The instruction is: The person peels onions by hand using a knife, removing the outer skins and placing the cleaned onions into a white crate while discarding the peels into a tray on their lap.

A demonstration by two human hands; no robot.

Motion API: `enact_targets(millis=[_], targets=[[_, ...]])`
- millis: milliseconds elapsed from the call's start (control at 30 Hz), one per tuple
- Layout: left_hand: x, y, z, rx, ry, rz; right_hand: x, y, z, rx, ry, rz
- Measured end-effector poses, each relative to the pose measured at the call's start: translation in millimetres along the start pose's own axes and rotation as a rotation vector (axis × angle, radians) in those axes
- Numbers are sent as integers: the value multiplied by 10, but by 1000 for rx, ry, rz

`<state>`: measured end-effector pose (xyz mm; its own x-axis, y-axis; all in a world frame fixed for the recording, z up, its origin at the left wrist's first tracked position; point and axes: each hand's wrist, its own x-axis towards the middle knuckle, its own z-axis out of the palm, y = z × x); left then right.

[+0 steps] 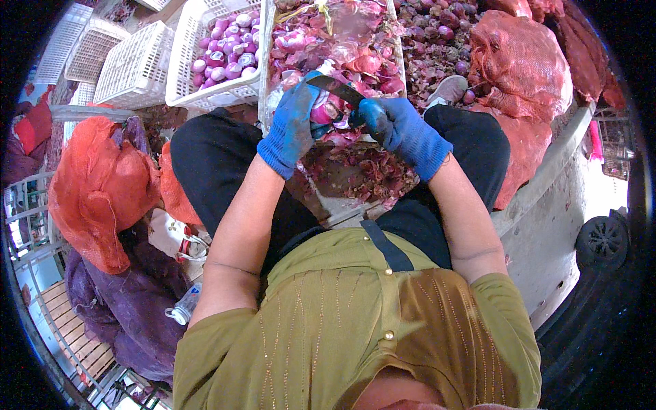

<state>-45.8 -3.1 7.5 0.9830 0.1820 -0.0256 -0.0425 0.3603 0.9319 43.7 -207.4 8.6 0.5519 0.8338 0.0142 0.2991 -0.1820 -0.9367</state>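
In a blue knitted glove, my left hand (pixel 294 120) grips a red onion (pixel 324 110) whose skin is partly off. My right hand (pixel 402 128), gloved the same way, holds a knife with a dark blade (pixel 335 91) that points left across the top of the onion. Both hands are above the near end of a white plastic crate (pixel 264 77) heaped with loose red onion skins (pixel 359 54). To its left stands a white slotted crate (pixel 177 77) with many peeled purple onions (pixel 230 51). My fingertips around the onion are partly hidden.
Unpeeled onions (pixel 446 31) and skins lie on the ground at the upper right, beside red mesh sacks (pixel 520 66). White crates (pixel 136 64) stand at upper left. Orange (pixel 105 189) and purple mesh sacks (pixel 128 302) and a clear plastic bottle (pixel 185 303) sit at my left.
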Motion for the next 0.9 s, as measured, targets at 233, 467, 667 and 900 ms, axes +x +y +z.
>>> enact_targets(millis=[233, 467, 667, 900], targets=[[17, -31, 68, -35, -52, -82, 23, -136, -54, -158, 16, 58], [-26, 143, 368, 314, -67, 166, 52, -26, 115, 158, 155, -71], [49, 102, 445, -433, 154, -142, 37, -117, 100, 451, 17, 294], [118, 10, 277, -74, 255, 21, 99, -185, 176, 654, 152, 362]])
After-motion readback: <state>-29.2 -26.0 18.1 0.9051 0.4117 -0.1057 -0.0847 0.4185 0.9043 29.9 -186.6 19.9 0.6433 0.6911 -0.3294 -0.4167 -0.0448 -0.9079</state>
